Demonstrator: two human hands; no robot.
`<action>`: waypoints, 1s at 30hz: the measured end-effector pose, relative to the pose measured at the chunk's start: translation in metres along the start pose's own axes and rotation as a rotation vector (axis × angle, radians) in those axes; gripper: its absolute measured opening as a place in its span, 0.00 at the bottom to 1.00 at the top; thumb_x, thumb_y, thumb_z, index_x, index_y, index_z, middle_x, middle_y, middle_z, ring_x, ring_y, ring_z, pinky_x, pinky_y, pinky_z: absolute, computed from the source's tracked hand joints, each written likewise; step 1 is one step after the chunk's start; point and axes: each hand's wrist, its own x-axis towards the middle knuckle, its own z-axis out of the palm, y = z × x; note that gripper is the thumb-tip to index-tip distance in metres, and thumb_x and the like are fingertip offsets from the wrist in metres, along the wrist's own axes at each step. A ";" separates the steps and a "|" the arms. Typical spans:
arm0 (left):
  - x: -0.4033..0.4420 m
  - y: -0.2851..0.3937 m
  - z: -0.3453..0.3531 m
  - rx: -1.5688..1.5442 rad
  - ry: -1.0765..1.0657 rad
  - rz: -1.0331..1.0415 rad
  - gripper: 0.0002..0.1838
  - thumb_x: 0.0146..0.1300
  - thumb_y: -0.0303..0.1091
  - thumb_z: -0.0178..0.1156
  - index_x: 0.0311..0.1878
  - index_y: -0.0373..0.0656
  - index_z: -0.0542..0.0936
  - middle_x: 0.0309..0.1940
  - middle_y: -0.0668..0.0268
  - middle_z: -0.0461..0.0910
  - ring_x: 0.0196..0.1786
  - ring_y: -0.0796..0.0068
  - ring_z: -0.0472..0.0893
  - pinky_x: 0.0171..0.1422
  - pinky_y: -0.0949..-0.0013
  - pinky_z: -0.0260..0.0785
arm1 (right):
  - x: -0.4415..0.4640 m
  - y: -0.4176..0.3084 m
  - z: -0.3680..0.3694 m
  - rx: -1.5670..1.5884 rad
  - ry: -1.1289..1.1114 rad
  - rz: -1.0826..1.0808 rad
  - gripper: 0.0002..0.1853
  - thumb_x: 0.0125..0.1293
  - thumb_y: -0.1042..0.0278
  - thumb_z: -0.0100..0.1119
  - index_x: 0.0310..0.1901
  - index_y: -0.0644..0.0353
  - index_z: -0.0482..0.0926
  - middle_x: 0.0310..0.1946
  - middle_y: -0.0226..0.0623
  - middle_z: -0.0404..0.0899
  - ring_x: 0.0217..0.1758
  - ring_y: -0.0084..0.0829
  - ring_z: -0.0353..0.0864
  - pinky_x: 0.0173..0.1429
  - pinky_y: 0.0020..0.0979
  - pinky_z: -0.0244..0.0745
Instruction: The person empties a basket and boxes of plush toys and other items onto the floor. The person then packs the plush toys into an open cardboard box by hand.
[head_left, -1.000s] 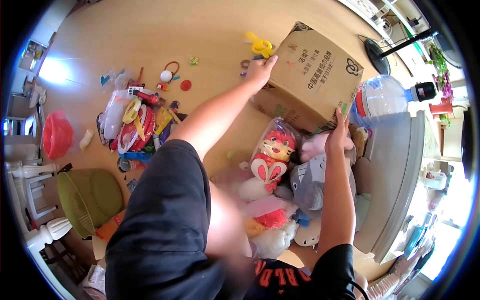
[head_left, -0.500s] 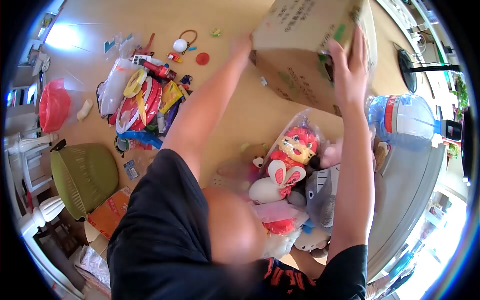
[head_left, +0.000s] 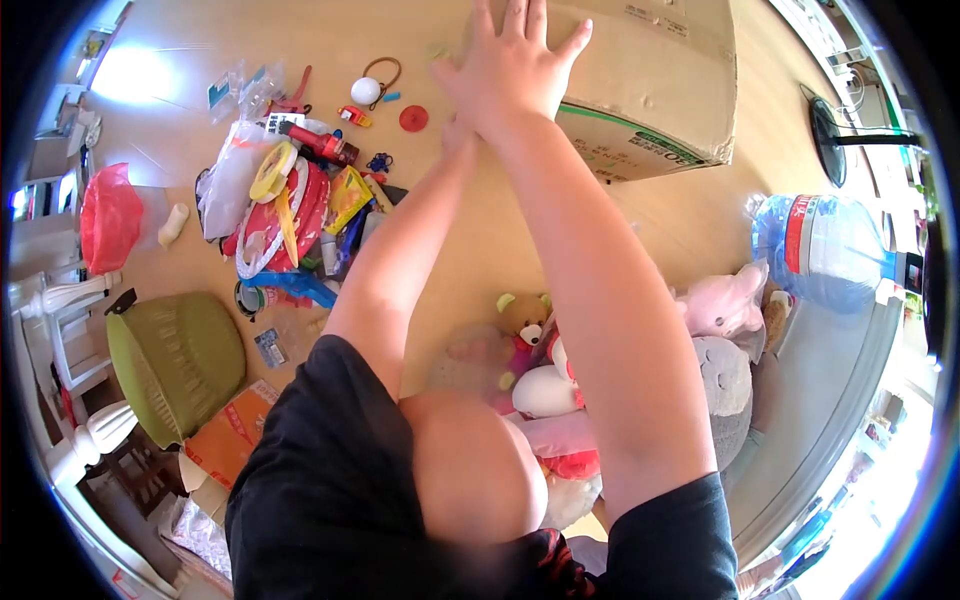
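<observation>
Left hand (head_left: pixel 457 138) mostly hidden behind right hand (head_left: pixel 515 80); its grip cannot be told. Right palm hidden, fingers splayed, nothing seen held. Both forearms extended, overlapped near the wrists. Cardboard box (head_left: pixel 655 75), cropped by top edge, is overlapped by right hand; contact unclear.

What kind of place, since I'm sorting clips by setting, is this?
Probably a room in a home: a teddy bear and pink plush toy are in view, along with a large water bottle and mixed small items heaped on the floor.
</observation>
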 end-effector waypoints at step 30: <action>-0.152 0.288 -0.025 -0.561 -0.377 0.154 0.27 0.74 0.53 0.48 0.64 0.41 0.71 0.61 0.59 0.76 0.64 0.58 0.73 0.70 0.51 0.64 | -0.085 0.297 -0.208 1.802 0.013 0.173 0.24 0.68 0.40 0.57 0.51 0.55 0.78 0.43 0.31 0.80 0.50 0.29 0.78 0.60 0.38 0.71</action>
